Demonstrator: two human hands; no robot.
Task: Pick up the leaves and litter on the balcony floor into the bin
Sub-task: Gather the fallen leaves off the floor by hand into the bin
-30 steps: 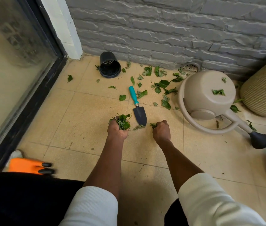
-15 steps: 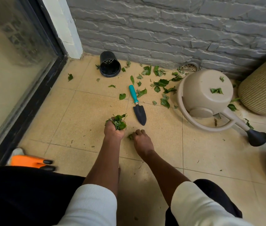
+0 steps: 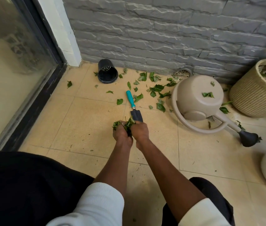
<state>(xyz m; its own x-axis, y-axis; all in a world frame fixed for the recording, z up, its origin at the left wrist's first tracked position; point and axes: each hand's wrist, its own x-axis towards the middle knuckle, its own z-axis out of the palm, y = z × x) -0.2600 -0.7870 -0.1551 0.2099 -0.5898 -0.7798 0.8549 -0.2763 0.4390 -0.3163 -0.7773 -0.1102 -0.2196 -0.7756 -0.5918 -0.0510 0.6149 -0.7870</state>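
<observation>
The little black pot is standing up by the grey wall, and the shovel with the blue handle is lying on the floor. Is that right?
Not quite. The black pot isn't standing up: the head view shows it tipped on its side by the grey wall, its open mouth facing the camera. The rest is right: the shovel with the blue handle lies on the floor.

This is a home balcony. The floor is of beige square tiles (image 3: 83,121), the back wall of grey rough stone bricks (image 3: 161,33), and a dark-framed glass sliding door (image 3: 14,62) stands at the left. A beige plastic watering can (image 3: 199,98), a teal-handled garden trowel (image 3: 133,106), a black plastic plant pot (image 3: 107,74) and a woven rope planter (image 3: 256,97) show that plants are kept here.
</observation>
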